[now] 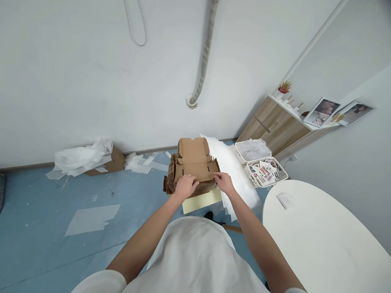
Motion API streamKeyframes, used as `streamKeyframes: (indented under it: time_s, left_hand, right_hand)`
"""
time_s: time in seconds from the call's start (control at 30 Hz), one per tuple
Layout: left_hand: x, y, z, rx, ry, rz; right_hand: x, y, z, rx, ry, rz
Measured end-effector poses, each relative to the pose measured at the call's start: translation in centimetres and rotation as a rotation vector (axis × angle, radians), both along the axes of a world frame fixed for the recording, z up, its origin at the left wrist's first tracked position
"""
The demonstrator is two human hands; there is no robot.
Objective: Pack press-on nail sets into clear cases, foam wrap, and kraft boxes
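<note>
An unfolded brown cardboard mailer box lies on top of a stack of flattened boxes in front of me. Its lid panel points toward the wall, and dark slots show near its side edges. My left hand is closed over the near left edge of this box, with its fingers curled on the panel. At the near right corner, my right hand pinches the cardboard between thumb and fingers. Below the stack, a pale yellow surface sticks out toward me.
White foam sheets lie right of the stack. Beyond are a white basket of clear bags and a basket of printed cards. A round white table stands at right. Plastic wrap and a carton lie left.
</note>
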State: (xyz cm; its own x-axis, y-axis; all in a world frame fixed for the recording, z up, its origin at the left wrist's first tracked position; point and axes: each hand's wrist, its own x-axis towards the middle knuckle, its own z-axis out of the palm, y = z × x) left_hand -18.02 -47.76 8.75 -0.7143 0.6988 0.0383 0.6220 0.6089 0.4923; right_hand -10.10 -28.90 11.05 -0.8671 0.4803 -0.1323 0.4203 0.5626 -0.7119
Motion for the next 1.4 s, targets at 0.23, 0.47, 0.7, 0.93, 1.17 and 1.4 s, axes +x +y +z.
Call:
streamKeyframes:
  time_s: [0.23, 0.47, 0.7, 0.93, 1.17, 1.4]
  left_hand:
    - [-1.0, 0.0, 0.6, 0.101, 0.141, -0.008]
    - [-0.9, 0.0, 1.3, 0.265, 0.221, -0.001]
    - [0.6, 0.2, 2.2, 0.455, 0.29, -0.014]
    - [3.5, 0.5, 2.0, 0.517, 0.205, -0.035]
    - [5.3, 1.2, 2.2, 0.348, 0.041, -0.077]
    - [6.5, 5.7, 1.3, 0.431, -0.085, 0.072]
  right_hand:
    - [1.0, -0.5, 0.0, -0.107, 0.232, 0.041]
    - [2.6, -1.4, 0.5, 0.012, 0.335, -0.12]
    - [0.9, 1.1, 3.5, -0.204, 0.287, -0.333]
    - [0.9, 1.5, 4.2, -0.534, 0.315, -0.235]
    - [3.4, 2.6, 6.9, -0.395, 0.546, -0.255]
    - [10.4, 5.6, 10.4, -0.493, 0.764, -0.413]
